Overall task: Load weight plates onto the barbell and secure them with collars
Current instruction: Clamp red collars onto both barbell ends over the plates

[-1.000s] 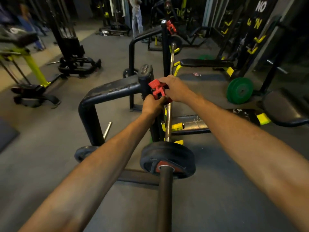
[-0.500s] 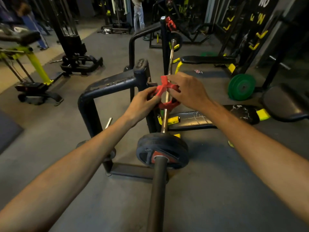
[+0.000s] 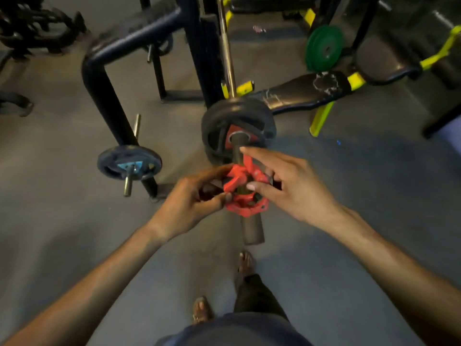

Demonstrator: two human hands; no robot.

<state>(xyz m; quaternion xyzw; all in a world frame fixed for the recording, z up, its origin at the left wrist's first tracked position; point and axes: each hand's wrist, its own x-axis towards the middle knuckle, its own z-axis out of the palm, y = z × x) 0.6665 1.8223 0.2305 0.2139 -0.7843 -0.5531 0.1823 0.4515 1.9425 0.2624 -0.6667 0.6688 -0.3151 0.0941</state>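
Left grip (image 3: 192, 203): thumb and fingertips pinch the red collar (image 3: 245, 206) from its left side. Right grip (image 3: 291, 186): thumb and middle fingers close on the collar's upper part, index finger straight. The collar sits around the barbell (image 3: 252, 231) near its free end, apart from the black plate (image 3: 217, 121) loaded further along.

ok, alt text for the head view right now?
Two bare hands hold a red collar that sits around the barbell sleeve near its end, the left hand and right hand gripping it from either side. The collar is short of the black plate loaded further along, with bare sleeve between them.
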